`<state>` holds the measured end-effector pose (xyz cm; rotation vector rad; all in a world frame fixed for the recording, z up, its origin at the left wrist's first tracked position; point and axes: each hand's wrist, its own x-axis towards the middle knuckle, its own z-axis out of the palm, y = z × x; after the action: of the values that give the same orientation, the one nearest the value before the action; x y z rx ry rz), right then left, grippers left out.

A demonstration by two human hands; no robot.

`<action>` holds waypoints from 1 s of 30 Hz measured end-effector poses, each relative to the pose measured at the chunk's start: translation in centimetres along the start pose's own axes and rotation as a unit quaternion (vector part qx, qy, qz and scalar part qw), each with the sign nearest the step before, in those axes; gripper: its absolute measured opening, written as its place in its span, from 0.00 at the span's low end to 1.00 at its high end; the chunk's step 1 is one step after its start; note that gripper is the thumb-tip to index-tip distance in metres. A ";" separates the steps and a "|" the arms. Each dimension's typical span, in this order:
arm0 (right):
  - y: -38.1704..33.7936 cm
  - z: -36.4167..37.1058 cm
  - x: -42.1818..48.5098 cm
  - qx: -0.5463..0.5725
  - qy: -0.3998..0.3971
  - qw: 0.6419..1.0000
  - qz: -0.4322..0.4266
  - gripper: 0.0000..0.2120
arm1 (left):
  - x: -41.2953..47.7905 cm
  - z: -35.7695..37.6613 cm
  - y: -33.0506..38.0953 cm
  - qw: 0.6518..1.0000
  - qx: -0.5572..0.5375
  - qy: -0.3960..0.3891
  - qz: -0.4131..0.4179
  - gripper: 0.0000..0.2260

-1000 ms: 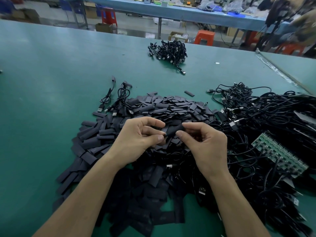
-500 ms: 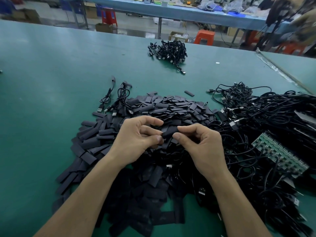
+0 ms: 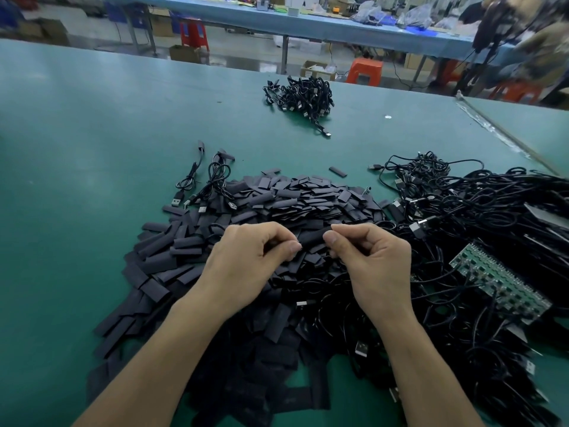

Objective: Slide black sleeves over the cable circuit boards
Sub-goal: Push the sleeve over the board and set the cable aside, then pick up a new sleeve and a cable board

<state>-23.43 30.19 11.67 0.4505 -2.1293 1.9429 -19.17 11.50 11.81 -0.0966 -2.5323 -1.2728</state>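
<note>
A black sleeve (image 3: 312, 236) is held level between my two hands, just above a wide heap of loose black sleeves (image 3: 277, 204). My left hand (image 3: 243, 266) pinches its left end between thumb and fingers. My right hand (image 3: 372, 266) pinches its right end the same way. Whether a circuit board sits inside the sleeve is hidden. A tangle of black cables (image 3: 480, 229) lies to the right, with a green panel of circuit boards (image 3: 498, 282) on top of it.
A smaller bundle of cables (image 3: 300, 98) lies far across the green table (image 3: 77, 149). A few loose USB cables (image 3: 203, 183) lie at the sleeve heap's left back edge. Orange and red stools and another long bench stand beyond the table.
My hands have shifted slightly apart along the sleeve, so more of it shows between the fingertips. The piles have not moved.
</note>
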 end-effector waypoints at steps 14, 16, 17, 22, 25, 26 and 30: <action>-2.3 -0.9 0.8 0.033 0.057 0.998 0.004 0.08 | 1.9 -2.4 3.6 0.938 0.314 0.047 0.142 0.15; -3.1 -1.7 1.1 -0.053 0.033 0.998 0.007 0.07 | 3.9 -3.2 3.8 0.958 0.275 0.063 0.057 0.16; -3.4 -2.4 1.2 -0.117 0.020 0.993 0.011 0.07 | 5.3 -3.7 3.1 0.968 0.239 0.081 0.005 0.14; -4.0 -6.2 1.2 -0.428 0.049 0.901 0.052 0.12 | 13.1 -6.7 -2.5 0.944 0.205 0.134 -0.221 0.14; -3.9 -7.0 0.8 -0.490 0.140 0.860 0.030 0.15 | 16.0 -7.1 -4.1 0.928 0.210 0.138 -0.275 0.15; -4.0 -7.2 0.6 -0.492 0.173 0.853 0.014 0.16 | 16.6 -7.2 -4.3 0.927 0.210 0.143 -0.275 0.15; -4.5 -8.6 -0.2 -0.501 0.201 0.836 0.098 0.20 | 17.1 -6.3 -4.0 0.932 0.251 0.118 -0.235 0.18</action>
<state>-21.94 38.42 16.57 -0.3591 -2.5320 0.6318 -34.68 2.81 17.33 0.7663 -2.6535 -0.6663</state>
